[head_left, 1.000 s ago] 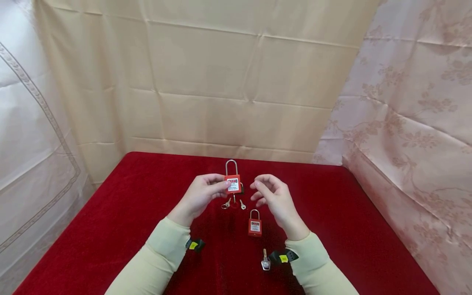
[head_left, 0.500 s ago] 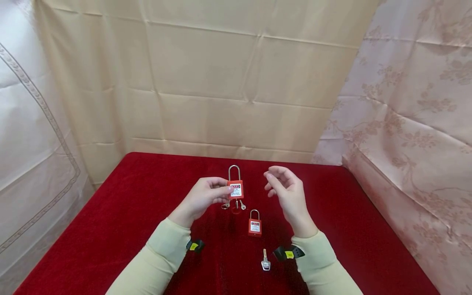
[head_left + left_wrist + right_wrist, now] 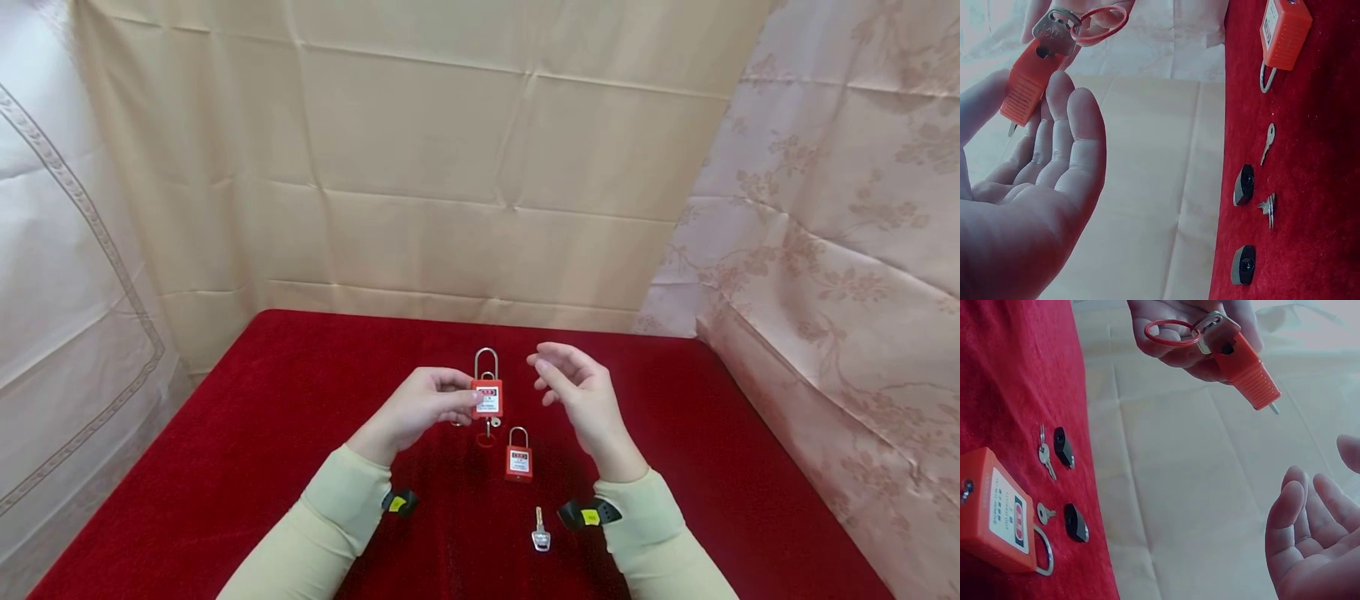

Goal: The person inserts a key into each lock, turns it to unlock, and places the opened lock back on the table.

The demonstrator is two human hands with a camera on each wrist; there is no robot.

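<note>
My left hand point(image 3: 412, 410) pinches a red padlock point(image 3: 489, 402) by the left side of its body, above the table, with the steel shackle pointing up. From the lock's underside sticks a key point(image 3: 1055, 36) carrying a red ring point(image 3: 1172, 342). To the right of that padlock, my right hand point(image 3: 588, 398) is raised with its fingers loosely bent and nothing in them. A second red padlock point(image 3: 518, 463) lies on the red cloth below and between the hands. Nearer the wearer, beside the right wrist, is a larger silver key point(image 3: 541, 533).
Two small black padlocks point(image 3: 1244, 185) lie on the cloth beyond the second red padlock, mostly hidden behind the held lock in the head view. Small keys point(image 3: 1045, 454) lie close to them. A beige curtain point(image 3: 480, 167) hangs behind the red-covered table point(image 3: 225, 467).
My left hand has brought the red padlock a little right and nearer, now overlapping the small keys. The right hand has drawn away to the right, then come slightly back.
</note>
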